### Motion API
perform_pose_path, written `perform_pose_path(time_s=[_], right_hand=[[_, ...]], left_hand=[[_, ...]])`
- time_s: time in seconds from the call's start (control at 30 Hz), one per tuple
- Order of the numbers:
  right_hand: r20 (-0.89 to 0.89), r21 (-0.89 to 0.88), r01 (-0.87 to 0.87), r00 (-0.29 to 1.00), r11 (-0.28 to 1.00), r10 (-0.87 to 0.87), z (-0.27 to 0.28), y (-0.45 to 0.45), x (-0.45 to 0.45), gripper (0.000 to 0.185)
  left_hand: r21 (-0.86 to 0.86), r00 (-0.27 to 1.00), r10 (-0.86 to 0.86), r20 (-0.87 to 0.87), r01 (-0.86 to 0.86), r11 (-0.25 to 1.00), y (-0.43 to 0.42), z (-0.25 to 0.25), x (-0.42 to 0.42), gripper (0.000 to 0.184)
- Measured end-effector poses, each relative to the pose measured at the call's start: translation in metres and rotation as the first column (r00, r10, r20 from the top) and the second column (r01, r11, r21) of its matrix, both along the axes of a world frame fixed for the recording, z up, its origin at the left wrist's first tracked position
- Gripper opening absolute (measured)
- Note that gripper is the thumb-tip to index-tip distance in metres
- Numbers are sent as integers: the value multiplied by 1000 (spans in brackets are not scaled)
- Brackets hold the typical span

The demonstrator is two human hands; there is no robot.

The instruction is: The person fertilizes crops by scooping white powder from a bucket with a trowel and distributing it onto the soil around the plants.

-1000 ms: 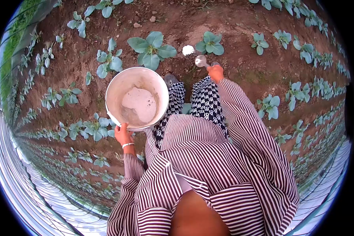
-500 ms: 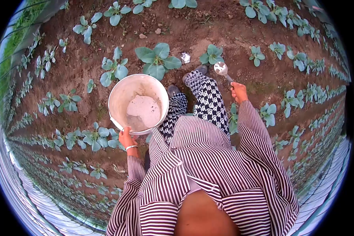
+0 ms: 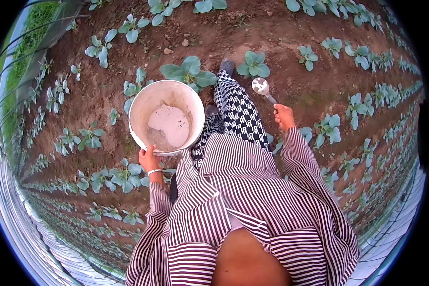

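Note:
A white bucket (image 3: 139, 114) with pale powder (image 3: 171, 125) inside hangs at the left of my legs. My left hand (image 3: 149, 159) grips its near rim. On the right, my right hand (image 3: 284, 116) is closed round the handle of a spoon (image 3: 260, 86), whose bowl has white residue on it. Beyond the spoon a green leafy plant (image 3: 253, 65) grows in the soil. A larger plant (image 3: 188, 72) stands just past the bucket, partly hidden by it. The white pile on the ground is not visible now.
Rows of leafy plants (image 3: 329, 128) run across the brown soil (image 3: 224, 38) on both sides. My shoe (image 3: 227, 66) is on the soil between the two nearest plants. Small clods lie farther ahead. A curved translucent cover (image 3: 14, 214) shows at the edges.
One foot has stepped forward to where the white pile was seen. My right hand has drawn back and right with the spoon, away from the plant. My left hand still holds the bucket.

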State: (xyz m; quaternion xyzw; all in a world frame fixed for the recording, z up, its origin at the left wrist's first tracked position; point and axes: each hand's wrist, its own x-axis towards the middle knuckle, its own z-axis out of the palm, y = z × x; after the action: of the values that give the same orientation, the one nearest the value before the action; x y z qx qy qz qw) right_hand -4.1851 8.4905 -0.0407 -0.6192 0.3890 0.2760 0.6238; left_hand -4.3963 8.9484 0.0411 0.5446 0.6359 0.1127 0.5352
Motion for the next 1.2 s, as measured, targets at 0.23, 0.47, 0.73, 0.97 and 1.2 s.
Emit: perform_pose_path(time_s=[0.23, 0.47, 0.73, 0.97, 1.2], right_hand=[[89, 156, -121, 990, 980, 108, 63, 28, 25, 26], [70, 332, -577, 804, 746, 591, 76, 113, 61, 25], [-67, -145, -917, 383, 371, 921, -14, 213, 35, 35], [217, -401, -820, 348, 408, 912, -63, 239, 9, 33], [201, -63, -882, 448, 468, 871, -23, 276, 0, 23]], left_hand=[[10, 997, -51, 56, 50, 999, -1, 4, 25, 36], [219, 947, -300, -119, 320, 922, -26, -8, 51, 49], [310, 872, -446, -201, 489, 816, -67, 68, 88, 57], [279, 803, -534, -263, 594, 755, -66, 105, 91, 60], [287, 796, -556, -240, 605, 743, 31, 70, 61, 59]])
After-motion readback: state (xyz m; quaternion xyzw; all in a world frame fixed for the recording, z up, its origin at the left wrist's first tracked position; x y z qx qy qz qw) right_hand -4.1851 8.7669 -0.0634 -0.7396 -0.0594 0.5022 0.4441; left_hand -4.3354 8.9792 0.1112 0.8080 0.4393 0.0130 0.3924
